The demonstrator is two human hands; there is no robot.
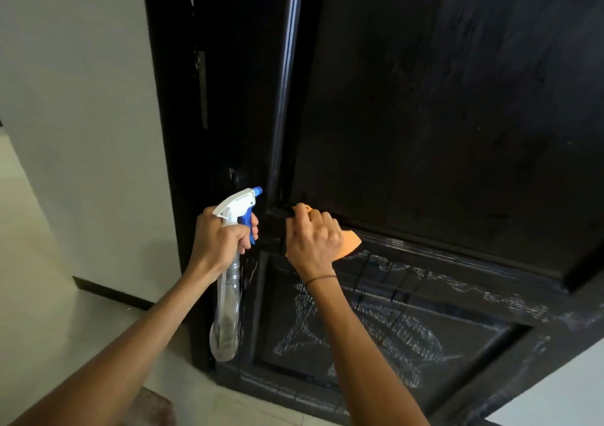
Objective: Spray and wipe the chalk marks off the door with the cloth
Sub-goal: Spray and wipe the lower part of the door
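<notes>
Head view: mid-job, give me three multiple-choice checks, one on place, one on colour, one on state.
1. Where do the chalk marks lie?
A. lower door panel
B. upper door panel
C. white wall

2. What colour is the cloth?
A. green
B. orange
C. grey

3. What is the left hand doing?
A. hanging empty
B. pressing flat on the floor
C. gripping the spray bottle

Answers: 1 A, white scribbles cover the lower panel below the right hand. 2 B, orange shows past the knuckles. 3 C, fingers curl round the neck and trigger.

Spray bottle [230, 272] left of cloth [351, 242] on door [441, 115].
</notes>
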